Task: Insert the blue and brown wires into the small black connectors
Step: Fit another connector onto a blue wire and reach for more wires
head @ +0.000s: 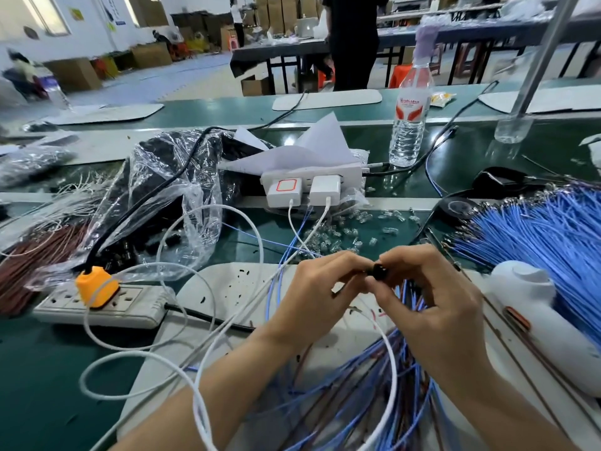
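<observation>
seemingly mid-insertion: left hand (320, 288) and right hand (429, 288) both pinched 1 small black connector (379, 271). next called for aligning a wire tip; blue wires (536, 236) lay at 3 o'clock.

Glossy crinkled plastic bag (169, 190); matt green tabletop (48, 369).

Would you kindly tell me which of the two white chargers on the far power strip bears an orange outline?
The left charger; the right charger beside it has a plain white face.
</observation>
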The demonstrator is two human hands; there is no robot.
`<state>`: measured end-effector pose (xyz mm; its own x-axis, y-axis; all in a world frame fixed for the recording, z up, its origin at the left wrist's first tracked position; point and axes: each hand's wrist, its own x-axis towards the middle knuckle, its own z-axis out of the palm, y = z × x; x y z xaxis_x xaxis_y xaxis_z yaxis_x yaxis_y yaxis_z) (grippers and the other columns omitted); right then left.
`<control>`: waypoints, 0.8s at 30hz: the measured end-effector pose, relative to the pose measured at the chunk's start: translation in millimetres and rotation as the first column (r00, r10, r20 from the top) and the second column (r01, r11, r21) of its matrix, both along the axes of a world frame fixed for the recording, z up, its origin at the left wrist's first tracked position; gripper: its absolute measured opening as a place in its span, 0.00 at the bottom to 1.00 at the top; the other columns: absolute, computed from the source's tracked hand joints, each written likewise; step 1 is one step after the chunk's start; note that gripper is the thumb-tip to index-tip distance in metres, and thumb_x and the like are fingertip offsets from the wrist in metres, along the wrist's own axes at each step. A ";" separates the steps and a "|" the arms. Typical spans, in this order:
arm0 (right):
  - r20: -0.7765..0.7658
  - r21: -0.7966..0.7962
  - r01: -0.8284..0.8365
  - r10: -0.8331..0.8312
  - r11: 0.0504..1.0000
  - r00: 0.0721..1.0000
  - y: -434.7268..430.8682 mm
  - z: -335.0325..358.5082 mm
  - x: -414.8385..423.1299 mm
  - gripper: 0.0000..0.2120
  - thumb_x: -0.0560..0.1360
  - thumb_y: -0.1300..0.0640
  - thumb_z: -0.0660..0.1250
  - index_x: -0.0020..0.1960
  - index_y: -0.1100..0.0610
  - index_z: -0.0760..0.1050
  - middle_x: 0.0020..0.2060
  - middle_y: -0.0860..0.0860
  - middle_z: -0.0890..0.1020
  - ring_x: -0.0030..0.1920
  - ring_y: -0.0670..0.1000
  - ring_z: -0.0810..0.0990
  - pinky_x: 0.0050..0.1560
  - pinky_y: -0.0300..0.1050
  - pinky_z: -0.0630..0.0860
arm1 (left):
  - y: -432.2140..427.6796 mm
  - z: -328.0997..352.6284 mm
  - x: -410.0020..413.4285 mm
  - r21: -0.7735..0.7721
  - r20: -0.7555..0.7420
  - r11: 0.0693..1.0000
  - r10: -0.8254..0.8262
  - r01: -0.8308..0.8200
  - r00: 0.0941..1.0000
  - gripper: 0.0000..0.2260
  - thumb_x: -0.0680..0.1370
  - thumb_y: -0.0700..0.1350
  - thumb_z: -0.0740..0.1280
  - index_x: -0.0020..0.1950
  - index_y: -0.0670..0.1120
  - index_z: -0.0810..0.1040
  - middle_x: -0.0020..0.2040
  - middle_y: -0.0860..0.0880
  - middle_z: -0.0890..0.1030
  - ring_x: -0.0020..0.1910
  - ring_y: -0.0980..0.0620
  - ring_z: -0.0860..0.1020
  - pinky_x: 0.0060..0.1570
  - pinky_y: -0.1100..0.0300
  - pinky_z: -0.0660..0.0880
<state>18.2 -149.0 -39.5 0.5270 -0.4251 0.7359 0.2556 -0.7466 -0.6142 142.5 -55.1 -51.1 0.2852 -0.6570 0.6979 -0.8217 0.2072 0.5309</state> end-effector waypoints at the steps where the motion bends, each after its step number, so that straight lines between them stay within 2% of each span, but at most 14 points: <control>1: 0.001 0.025 -0.008 0.008 1.000 1.000 0.3 -0.1 -0.1 0.09 0.69 0.62 0.72 0.48 0.59 0.76 0.40 0.49 0.80 0.40 0.46 0.80 0.44 0.39 0.77 | 0.1 -0.6 0.1 -0.006 -0.018 1.000 -0.004 0.004 1.000 0.07 0.76 0.38 0.66 0.49 0.35 0.80 0.41 0.44 0.82 0.40 0.55 0.80 0.42 0.65 0.78; 6: -0.030 0.012 -0.018 0.018 1.000 0.999 0.3 -1.2 0.5 0.08 0.69 0.63 0.71 0.47 0.58 0.76 0.40 0.50 0.80 0.40 0.47 0.79 0.44 0.43 0.77 | -0.9 -5.0 0.8 -0.016 -0.079 1.000 -0.021 0.020 0.997 0.05 0.75 0.32 0.67 0.50 0.34 0.80 0.42 0.43 0.83 0.40 0.52 0.82 0.41 0.57 0.80; 12: -0.036 0.027 -0.030 0.031 0.999 0.999 1.7 0.2 -1.4 0.08 0.68 0.64 0.71 0.46 0.58 0.76 0.41 0.50 0.80 0.41 0.47 0.79 0.44 0.40 0.76 | -1.5 -8.0 1.7 0.002 -0.101 0.999 -0.042 0.043 0.994 0.06 0.76 0.30 0.66 0.51 0.33 0.79 0.42 0.42 0.83 0.41 0.50 0.83 0.43 0.58 0.80; 18: -0.027 0.079 -0.036 0.039 0.996 0.999 4.3 1.4 -1.4 0.09 0.68 0.65 0.71 0.46 0.57 0.76 0.41 0.50 0.82 0.41 0.51 0.81 0.43 0.48 0.78 | -1.7 -11.9 3.7 0.001 -0.116 1.000 -0.021 0.022 0.993 0.05 0.75 0.30 0.67 0.49 0.32 0.80 0.41 0.42 0.83 0.40 0.49 0.82 0.42 0.58 0.80; 22: -0.009 0.006 0.013 -0.013 1.000 1.000 7.4 3.5 -2.6 0.08 0.68 0.66 0.71 0.46 0.60 0.77 0.41 0.51 0.82 0.41 0.49 0.81 0.44 0.42 0.78 | -3.0 -11.3 2.9 0.026 -0.168 0.999 -0.028 0.033 0.985 0.04 0.75 0.30 0.66 0.48 0.33 0.80 0.39 0.42 0.83 0.39 0.50 0.82 0.42 0.59 0.79; 24: 0.007 -0.019 0.045 -0.045 0.999 0.999 9.8 3.3 -2.9 0.09 0.67 0.66 0.71 0.46 0.59 0.77 0.41 0.50 0.82 0.41 0.45 0.80 0.45 0.36 0.76 | -4.6 -10.3 2.8 0.034 -0.166 0.999 -0.016 0.022 0.986 0.04 0.74 0.30 0.67 0.47 0.34 0.80 0.38 0.43 0.83 0.38 0.55 0.81 0.42 0.66 0.77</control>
